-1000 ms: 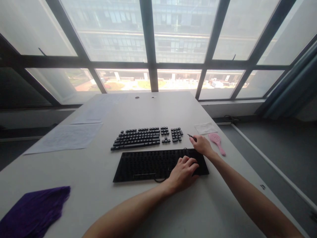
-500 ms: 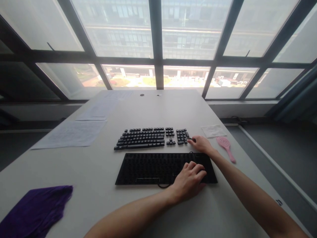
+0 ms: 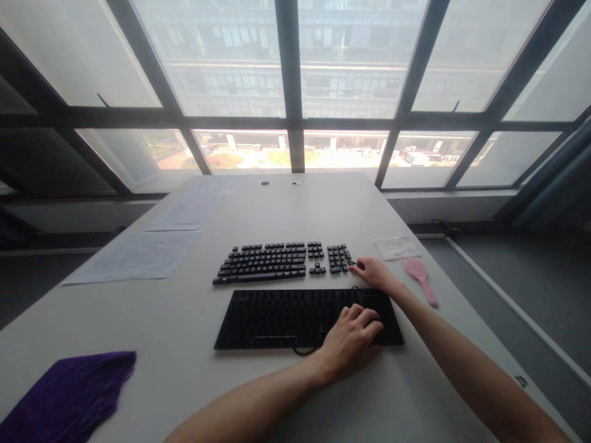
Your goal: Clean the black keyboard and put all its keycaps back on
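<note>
A black keyboard base (image 3: 277,317) with its keycaps removed lies on the white table (image 3: 194,381). Behind it the loose black keycaps (image 3: 268,263) are laid out in keyboard order. My left hand (image 3: 353,341) rests on the base's right end, fingers curled over it. My right hand (image 3: 376,274) is beyond the base's far right corner, pinching a small dark tool whose tip sits at the right edge of the number-pad keycaps (image 3: 339,258).
A pink hairbrush (image 3: 418,277) and a white cloth (image 3: 396,247) lie right of my right hand. A purple cloth (image 3: 64,397) sits at the near left. Paper sheets (image 3: 133,255) lie at the far left. Large windows stand behind the table.
My right hand with the small tool has moved left, from beside the white cloth to the right edge of the number-pad keycaps. My left hand stays on the keyboard base.
</note>
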Demonstrator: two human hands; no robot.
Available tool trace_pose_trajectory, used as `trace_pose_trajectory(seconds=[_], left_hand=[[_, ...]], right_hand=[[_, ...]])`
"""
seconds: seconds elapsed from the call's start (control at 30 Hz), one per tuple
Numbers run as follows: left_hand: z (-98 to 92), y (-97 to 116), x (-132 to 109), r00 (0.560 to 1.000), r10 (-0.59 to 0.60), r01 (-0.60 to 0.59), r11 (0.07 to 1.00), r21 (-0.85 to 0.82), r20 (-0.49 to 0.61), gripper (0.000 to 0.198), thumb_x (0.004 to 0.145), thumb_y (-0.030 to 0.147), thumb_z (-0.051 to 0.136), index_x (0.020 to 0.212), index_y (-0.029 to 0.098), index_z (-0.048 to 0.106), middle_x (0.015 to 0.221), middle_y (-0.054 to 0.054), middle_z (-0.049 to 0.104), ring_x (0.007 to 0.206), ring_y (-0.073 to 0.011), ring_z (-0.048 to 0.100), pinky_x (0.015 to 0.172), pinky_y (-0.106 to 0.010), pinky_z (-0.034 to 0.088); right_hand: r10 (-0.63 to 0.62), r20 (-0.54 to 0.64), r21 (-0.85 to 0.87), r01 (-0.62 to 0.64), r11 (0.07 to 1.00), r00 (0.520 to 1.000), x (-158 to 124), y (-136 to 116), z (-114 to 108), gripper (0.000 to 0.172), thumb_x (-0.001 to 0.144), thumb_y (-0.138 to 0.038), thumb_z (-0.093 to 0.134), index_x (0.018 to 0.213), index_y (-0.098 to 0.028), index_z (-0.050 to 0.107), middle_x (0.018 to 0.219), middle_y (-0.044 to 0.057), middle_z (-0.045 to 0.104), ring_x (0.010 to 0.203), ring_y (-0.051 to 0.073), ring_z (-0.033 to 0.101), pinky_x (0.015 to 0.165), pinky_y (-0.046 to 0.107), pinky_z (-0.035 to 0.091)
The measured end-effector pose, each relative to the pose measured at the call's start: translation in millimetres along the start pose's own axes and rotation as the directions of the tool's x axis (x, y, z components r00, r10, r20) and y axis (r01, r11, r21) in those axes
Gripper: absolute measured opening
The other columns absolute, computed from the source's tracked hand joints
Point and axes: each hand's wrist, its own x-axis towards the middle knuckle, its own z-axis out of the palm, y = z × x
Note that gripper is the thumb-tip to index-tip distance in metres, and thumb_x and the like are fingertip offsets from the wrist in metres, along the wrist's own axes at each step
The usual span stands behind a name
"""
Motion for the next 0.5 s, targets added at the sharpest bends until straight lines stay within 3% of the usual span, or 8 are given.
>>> trace_pose_trajectory(seconds=[0.13, 0.23, 0.4, 0.5], left_hand=[[0.5, -0.5, -0.1, 1.0, -0.009, 0.009, 1.0, 0.002, -0.005, 0.037, 0.091, 0.037, 0.071, 0.123, 0.025, 0.058, 0.133, 0.0, 0.061, 0.119, -0.0237, 0.049, 0.097, -0.041, 0.042], [0.4, -1.0, -0.7, 1.0, -0.007, 0.007, 1.0, -0.014, -0.006, 0.038, 0.091, 0.037, 0.071, 0.124, 0.026, 0.058, 0.133, -0.001, 0.061, 0.12, -0.0243, 0.049, 0.098, -0.041, 0.042], [0.3, -1.8, -1.4, 1.0, -0.01, 0.009, 0.999, -0.032, -0.006, 0.038, 0.09, 0.037, 0.073, 0.123, 0.025, 0.059, 0.134, -0.003, 0.061, 0.121, -0.025, 0.049, 0.1, -0.042, 0.041], [-0.8, -1.9, -1.3, 1.0, -0.011, 0.011, 0.999, -0.033, -0.005, 0.037, 0.091, 0.037, 0.071, 0.123, 0.025, 0.059, 0.133, -0.004, 0.061, 0.122, -0.0248, 0.049, 0.1, -0.042, 0.041]], right_hand=[[0.012, -0.124, 0.267, 0.021, 0.964, 0.992, -3.9, 13.8, -9.0, 0.028, 0.094, -0.044, 0.052, 0.091, -0.018, 0.064, 0.074, 0.004, 0.067, 0.067, 0.017, 0.058, 0.063, 0.027, 0.04], [0.054, -0.216, 0.405, 0.04, 0.914, 0.975, -11.8, 34.2, -29.6, 0.031, 0.093, -0.043, 0.046, 0.094, -0.017, 0.065, 0.077, 0.004, 0.066, 0.068, 0.018, 0.057, 0.063, 0.028, 0.043], [0.064, -0.413, 0.318, 0.078, 0.945, 0.909, -31.2, 71.3, -71.2, 0.037, 0.089, -0.047, 0.057, 0.093, -0.016, 0.076, 0.085, 0.008, 0.067, 0.075, 0.021, 0.058, 0.069, 0.032, 0.046], [-0.005, -0.414, 0.266, 0.126, 0.956, 0.91, -42.5, 83.0, -78.5, 0.034, 0.09, -0.042, 0.06, 0.103, -0.016, 0.078, 0.082, 0.006, 0.069, 0.072, 0.02, 0.06, 0.07, 0.032, 0.047]])
